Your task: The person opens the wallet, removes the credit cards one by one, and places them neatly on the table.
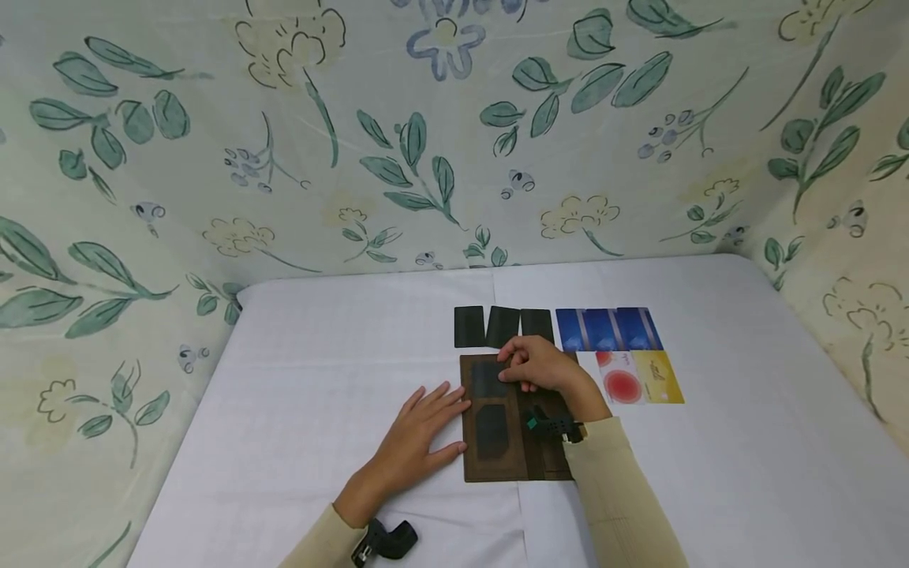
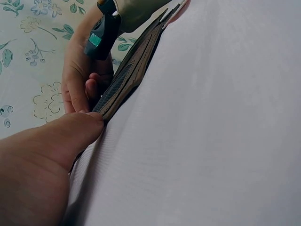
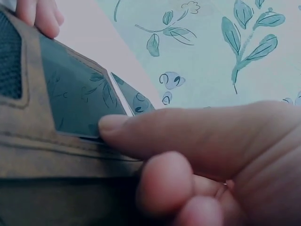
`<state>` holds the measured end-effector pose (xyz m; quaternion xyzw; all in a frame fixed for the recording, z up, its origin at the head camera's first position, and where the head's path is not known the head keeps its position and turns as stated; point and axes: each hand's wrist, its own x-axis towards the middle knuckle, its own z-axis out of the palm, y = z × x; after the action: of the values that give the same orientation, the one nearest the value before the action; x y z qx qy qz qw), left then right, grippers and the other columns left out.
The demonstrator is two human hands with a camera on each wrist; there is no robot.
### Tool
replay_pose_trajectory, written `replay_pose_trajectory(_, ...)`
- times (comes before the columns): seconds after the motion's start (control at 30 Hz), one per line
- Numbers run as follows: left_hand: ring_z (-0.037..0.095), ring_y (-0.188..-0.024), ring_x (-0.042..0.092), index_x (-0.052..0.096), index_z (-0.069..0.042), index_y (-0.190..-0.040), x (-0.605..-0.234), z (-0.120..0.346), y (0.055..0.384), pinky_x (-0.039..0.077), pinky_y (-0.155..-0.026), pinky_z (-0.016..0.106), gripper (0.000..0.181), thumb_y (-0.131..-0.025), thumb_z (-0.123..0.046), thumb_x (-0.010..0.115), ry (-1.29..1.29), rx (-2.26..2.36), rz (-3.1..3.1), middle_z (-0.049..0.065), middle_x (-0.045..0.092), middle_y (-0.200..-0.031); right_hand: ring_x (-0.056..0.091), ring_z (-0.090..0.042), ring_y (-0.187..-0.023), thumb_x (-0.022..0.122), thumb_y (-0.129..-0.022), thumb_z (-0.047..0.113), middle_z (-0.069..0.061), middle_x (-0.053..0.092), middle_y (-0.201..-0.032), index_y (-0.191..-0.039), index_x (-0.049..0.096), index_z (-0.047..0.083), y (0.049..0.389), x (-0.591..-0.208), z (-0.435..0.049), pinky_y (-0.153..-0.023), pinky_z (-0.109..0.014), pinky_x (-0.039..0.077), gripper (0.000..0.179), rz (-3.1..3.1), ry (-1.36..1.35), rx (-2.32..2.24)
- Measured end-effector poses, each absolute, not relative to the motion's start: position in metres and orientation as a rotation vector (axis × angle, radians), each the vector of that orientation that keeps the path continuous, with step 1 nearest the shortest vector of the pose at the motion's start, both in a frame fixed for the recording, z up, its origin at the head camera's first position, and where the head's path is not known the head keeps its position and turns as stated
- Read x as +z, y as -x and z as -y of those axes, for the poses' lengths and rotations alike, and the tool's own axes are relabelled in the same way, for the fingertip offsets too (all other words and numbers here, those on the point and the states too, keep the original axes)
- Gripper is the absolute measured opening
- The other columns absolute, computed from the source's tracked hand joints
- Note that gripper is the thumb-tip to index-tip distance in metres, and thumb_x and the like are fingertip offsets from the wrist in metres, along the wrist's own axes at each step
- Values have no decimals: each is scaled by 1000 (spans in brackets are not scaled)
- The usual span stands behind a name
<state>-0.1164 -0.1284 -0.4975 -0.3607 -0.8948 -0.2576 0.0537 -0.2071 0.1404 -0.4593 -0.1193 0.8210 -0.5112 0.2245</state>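
Note:
A brown wallet [image 1: 490, 476] lies opened out on the white table. My right hand [image 1: 543, 368] is over its upper part and pinches a glossy black card [image 3: 77, 94] at the top of the left panel. In the right wrist view the thumb lies on the card's corner; the other fingers curl beneath it. Below that card is a dark mesh window [image 1: 492, 432] in the same panel. With fingers spread, my left hand [image 1: 419, 435] rests at the wallet's left edge, thumb and fingertips touching it. My right forearm covers much of the wallet's right panel.
Behind the wallet lies a row of black cards [image 1: 469, 326] and blue cards [image 1: 600, 330]. A white card with a red circle [image 1: 622, 386] and a yellow card [image 1: 660, 377] lie to the right. Floral cloth [image 1: 440, 158] hangs behind the table [image 1: 319, 355].

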Motion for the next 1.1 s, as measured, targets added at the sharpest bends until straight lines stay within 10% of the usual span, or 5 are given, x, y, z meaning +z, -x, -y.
replay_pose_trajectory(1.1,24,-141,32,52,-15,-140,-499,129,117,20,-113,54,58,-91,-43,64,1105,-763,2702,1,42,-150,48,-15,-43,69,-84,-1,-4,53,-63,-109,52,0,208,-461,-141,-44,-25,45,30,-2249,403,-1440)
